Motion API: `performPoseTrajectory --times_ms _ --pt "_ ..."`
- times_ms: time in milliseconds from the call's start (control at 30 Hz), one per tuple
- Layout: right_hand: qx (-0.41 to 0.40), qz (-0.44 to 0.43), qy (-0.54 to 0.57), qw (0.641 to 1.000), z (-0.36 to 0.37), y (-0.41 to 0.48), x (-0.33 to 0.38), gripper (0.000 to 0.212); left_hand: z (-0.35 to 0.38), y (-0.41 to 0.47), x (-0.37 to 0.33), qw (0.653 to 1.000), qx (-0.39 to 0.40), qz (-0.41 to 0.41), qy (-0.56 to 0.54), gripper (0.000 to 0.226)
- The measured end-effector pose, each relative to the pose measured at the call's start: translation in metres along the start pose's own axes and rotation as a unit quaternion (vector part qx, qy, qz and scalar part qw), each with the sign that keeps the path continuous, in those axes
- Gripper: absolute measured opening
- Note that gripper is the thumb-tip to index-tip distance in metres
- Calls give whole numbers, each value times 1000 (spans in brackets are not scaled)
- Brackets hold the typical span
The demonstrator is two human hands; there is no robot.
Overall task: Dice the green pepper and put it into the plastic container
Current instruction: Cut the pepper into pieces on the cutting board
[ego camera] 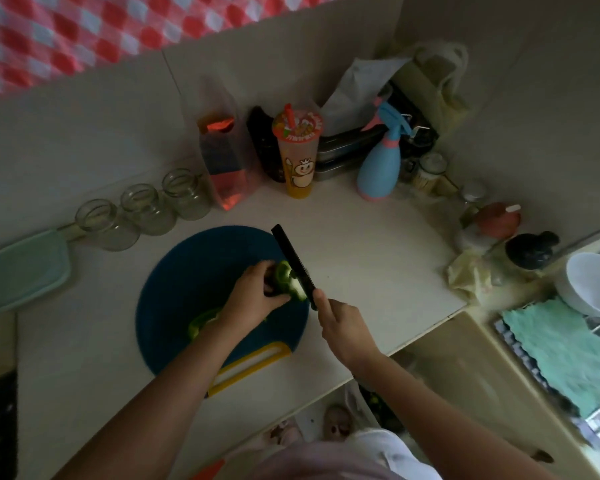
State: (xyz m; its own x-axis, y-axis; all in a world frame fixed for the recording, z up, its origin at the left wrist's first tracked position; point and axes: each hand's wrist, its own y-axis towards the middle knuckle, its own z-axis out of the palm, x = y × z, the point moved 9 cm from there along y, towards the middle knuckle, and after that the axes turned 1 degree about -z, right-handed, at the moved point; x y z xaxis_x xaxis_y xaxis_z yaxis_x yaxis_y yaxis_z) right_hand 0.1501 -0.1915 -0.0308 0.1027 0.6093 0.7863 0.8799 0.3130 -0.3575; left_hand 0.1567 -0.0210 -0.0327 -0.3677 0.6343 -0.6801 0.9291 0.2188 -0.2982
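Slicing: your left hand [253, 294] grips pepper [286, 277], right [342, 329] grips knife [293, 265]; blade near fingertips, slip = cut.

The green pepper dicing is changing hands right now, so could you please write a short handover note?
Left hand holds the green pepper down on the round dark-blue cutting board.
Right hand grips the black knife, with the blade against the pepper's cut end.
A cut-off green pepper strip lies on the board by the left wrist.
The mint-green plastic container sits at the counter's far left, apart from the board.
Done: the first cuts only.
Left: dice everything and load the container.
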Motion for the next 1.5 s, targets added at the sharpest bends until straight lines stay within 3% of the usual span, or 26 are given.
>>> performPoseTrajectory --times_ms 67,333,433,633,800,967,1067,1367,1500 --pt "8 9 11 1000 7 0 1 79 2 -2 -8 1000 2 18 -14 74" --pt "-7 38 62 997 5 3 -12 93 -4 1 -7 1000 -25 2 -8 58" --pt "7 22 57 998 10 1 -8 88 -4 -3 -4 999 -34 -12 -15 52" --pt "21 -35 -34 999 21 -1 0 51 -8 -7 -1 999 -48 -17 4 53" --pt "23 -54 -65 996 29 5 -2 57 -10 -9 0 997 -68 -10 44 57" --pt "42 -47 -22 998 32 5 5 49 -12 -9 0 997 -57 -2 56 39" --pt "46 -34 -17 998 38 3 8 51 -13 -11 3 997 -51 -3 61 40" --pt "5 -37 -116 993 43 4 17 51 -14 -12 3 996 -64 -11 61 39" --pt "45 -40 -149 987 43 9 26 53 -12 -10 6 998 -59 -6 31 43"
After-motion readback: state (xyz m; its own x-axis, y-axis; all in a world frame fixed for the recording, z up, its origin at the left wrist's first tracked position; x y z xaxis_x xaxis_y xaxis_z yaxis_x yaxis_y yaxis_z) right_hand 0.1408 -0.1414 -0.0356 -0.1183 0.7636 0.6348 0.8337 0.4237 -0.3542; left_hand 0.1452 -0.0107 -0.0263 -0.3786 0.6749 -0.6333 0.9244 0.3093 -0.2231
